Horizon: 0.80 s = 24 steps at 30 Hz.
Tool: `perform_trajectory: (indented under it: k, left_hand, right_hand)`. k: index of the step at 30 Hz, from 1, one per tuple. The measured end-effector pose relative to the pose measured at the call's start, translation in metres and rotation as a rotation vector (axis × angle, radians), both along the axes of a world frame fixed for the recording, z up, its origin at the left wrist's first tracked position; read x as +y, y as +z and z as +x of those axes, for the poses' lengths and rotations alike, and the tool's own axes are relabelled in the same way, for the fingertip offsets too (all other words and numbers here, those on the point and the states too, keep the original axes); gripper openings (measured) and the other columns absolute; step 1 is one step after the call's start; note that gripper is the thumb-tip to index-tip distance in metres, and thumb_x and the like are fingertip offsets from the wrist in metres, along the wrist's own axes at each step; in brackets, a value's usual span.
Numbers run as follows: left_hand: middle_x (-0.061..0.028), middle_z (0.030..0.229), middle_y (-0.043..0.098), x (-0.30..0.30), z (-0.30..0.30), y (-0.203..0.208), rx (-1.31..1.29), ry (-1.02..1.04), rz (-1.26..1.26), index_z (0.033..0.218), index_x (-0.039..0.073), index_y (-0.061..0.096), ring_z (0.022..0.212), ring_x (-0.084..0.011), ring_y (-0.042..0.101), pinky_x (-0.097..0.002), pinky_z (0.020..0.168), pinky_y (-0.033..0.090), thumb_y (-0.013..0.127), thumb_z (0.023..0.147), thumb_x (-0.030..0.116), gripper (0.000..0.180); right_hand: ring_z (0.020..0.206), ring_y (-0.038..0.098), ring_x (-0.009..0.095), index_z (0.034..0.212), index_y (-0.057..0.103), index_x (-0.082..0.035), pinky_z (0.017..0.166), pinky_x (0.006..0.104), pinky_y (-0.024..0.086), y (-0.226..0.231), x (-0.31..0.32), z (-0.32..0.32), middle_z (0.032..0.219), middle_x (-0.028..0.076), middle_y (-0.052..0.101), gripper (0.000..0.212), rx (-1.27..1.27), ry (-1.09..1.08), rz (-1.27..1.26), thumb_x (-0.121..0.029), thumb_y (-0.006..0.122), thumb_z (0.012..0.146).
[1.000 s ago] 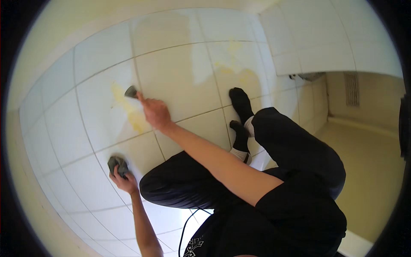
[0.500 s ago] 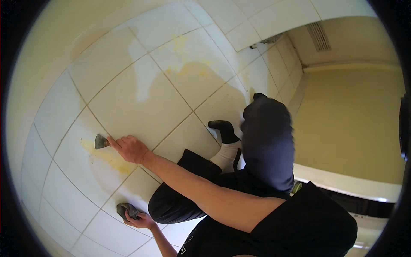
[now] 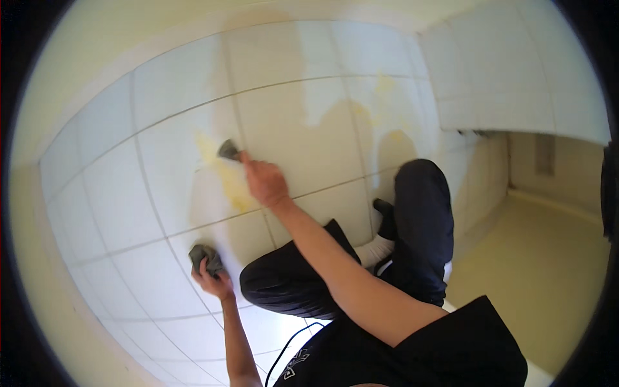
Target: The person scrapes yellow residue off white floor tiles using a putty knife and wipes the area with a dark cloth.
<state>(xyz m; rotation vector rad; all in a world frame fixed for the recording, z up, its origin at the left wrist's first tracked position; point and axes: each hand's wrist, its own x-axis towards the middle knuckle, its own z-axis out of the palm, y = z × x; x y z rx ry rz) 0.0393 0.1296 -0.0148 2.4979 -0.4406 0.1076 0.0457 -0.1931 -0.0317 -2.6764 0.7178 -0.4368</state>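
My right hand is closed round the handle of a scraper with a wide, dark blade. The index finger stretches forward along the handle. The blade is at the white tiled surface, just right of a patch of yellow residue. Lower and to the left, my left hand grips a crumpled dark grey cloth. The cloth is at the tiles, apart from the yellow patch. The scraper's handle is mostly hidden in my fingers.
More yellow smears mark the tiles at the upper right. My bent legs in dark trousers are close to my right arm. A white tiled ledge juts out at the far right, above a recess with a yellowish surface.
The view has turned and shifted. The scraper is still by the yellow patch, in my right hand. My left hand and the cloth have moved nearer to that patch.
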Motion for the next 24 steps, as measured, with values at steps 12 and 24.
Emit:
perform_trajectory:
  k: [12,24]
  left_hand:
    - [-0.0273,0.122,0.053,0.018,-0.016,-0.005,0.047,-0.038,0.082,0.121,0.013,0.063,0.107,-0.0460,0.055,-0.0546,0.086,0.047,0.050,0.093,0.052,0.050]
    - [-0.0234,0.124,0.055,0.012,-0.001,0.008,0.080,-0.103,0.060,0.122,0.016,0.065,0.109,-0.0422,0.053,-0.0504,0.092,0.046,0.064,0.080,0.022,0.043]
  right_hand:
    - [0.066,0.062,0.032,0.132,0.058,0.000,0.059,0.0430,0.049,0.029,0.001,-0.004,0.082,0.015,0.066,0.039,-0.016,0.013,0.089,-0.010,0.057,0.094]
    - [0.065,0.064,0.033,0.137,0.056,-0.002,0.060,0.0424,0.051,0.023,0.004,0.003,0.081,0.016,0.067,0.042,-0.001,-0.089,0.052,-0.014,0.056,0.096]
